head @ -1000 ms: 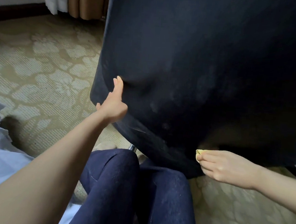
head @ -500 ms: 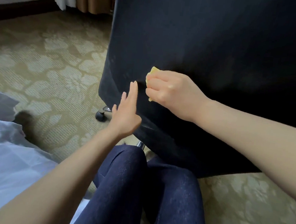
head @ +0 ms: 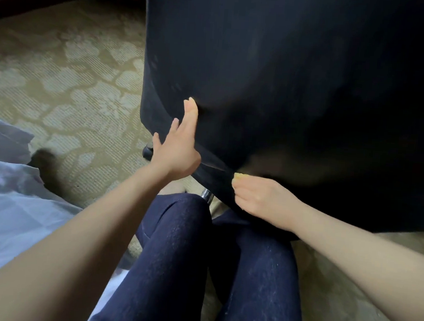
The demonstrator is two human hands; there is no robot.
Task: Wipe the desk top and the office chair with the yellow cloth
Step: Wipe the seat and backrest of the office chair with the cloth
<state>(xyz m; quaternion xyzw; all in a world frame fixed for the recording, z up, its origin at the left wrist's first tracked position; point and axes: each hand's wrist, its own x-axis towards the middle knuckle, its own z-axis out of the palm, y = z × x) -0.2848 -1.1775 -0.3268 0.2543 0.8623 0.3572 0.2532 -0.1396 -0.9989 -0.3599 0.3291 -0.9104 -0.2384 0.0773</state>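
The dark office chair fills the upper right of the head view, its back towards me. My left hand presses flat with straight fingers against the chair's lower left edge. My right hand grips the yellow cloth and holds it against the chair's bottom edge. Only a small yellow tip of the cloth shows past the fingers. The desk is out of view.
Patterned beige carpet spreads to the left. A chair caster and a chrome stem show under the chair. My knees in dark jeans sit just below the chair. White bedding lies at the lower left.
My right hand with the cloth went from the chair's bottom edge up beside my left hand and has swept back down to the bottom edge. My left hand stayed pressed on the chair.
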